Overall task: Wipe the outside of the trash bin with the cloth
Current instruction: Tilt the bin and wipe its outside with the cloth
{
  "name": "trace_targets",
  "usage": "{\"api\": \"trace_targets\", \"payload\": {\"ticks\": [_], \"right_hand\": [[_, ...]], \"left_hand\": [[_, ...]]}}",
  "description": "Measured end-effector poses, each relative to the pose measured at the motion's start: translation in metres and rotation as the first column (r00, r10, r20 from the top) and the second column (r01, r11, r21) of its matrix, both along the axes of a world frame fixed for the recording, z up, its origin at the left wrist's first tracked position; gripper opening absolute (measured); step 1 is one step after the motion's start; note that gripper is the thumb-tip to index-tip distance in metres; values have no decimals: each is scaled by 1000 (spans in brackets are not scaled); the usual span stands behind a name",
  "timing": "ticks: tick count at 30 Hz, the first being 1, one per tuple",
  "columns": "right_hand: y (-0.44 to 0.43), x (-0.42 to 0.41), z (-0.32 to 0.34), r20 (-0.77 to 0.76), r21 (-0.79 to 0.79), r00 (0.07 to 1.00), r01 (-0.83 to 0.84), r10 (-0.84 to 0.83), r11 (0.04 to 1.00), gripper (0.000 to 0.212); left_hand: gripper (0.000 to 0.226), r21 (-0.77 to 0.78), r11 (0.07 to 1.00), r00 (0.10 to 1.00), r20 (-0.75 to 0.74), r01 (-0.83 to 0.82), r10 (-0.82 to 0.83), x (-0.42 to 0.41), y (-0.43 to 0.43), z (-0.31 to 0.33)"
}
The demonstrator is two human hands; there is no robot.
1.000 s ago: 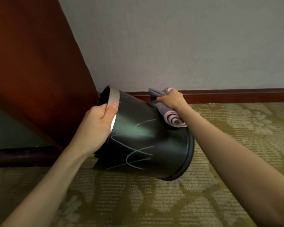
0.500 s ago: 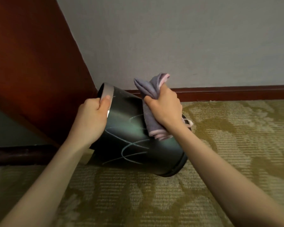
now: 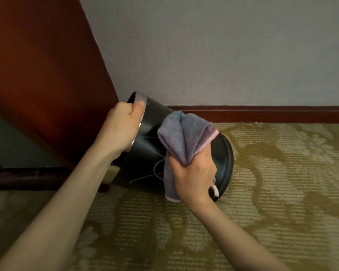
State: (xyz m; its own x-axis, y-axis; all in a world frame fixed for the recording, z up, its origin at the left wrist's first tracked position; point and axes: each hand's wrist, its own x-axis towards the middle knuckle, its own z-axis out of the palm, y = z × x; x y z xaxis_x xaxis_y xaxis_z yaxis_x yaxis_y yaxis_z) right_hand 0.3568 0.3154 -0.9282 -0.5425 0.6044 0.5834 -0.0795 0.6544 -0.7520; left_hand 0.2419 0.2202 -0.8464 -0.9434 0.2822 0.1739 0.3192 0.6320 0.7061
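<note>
Lower now, right hand [image 3: 194, 173] grips cloth [image 3: 186, 137] against tilted bin [image 3: 145, 141].

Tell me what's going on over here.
A person is wiping a black trash bin that is tipped onto its side, low by the carpet. The left hand grips the bin's silver rim at the open end and steadies it. The right hand holds a bunched grey-purple cloth against the outer wall near the base. Pale scribble marks show on the wall beside the cloth.
</note>
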Motion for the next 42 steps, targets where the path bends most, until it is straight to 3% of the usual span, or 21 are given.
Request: {"api": "trace_targets", "payload": {"ticks": [7, 14, 17, 22, 28, 34, 42], "right_hand": [[17, -10, 16, 107, -84, 994, -24, 33, 996, 52], [54, -45, 38, 318, -221, 946, 13, 60, 975, 37], [74, -66, 45, 455, -213, 887, 29, 73, 977, 31], [100, -109, 39, 628, -221, 751, -76, 201, 972, 41], [113, -136, 35, 775, -257, 551, -173, 309, 951, 55], [102, -131, 35, 755, -177, 612, -156, 236, 972, 53], [53, -92, 60, 529, 10, 844, -106, 85, 994, 34]], "left_hand": [[46, 56, 998, 999, 17, 32, -33, 6, -1, -2], [49, 104, 992, 995, 48, 78, -83, 16, 0, -2], [51, 123, 987, 993, 35, 109, -114, 24, -3, -3], [49, 101, 988, 992, -52, 119, -114, 37, -9, -4], [49, 144, 979, 989, -2, 144, -145, 48, -15, -9], [47, 184, 978, 995, -15, 97, -96, 55, -17, -8], [47, 197, 980, 1000, -9, 6, -4, 36, -13, -12]]}}
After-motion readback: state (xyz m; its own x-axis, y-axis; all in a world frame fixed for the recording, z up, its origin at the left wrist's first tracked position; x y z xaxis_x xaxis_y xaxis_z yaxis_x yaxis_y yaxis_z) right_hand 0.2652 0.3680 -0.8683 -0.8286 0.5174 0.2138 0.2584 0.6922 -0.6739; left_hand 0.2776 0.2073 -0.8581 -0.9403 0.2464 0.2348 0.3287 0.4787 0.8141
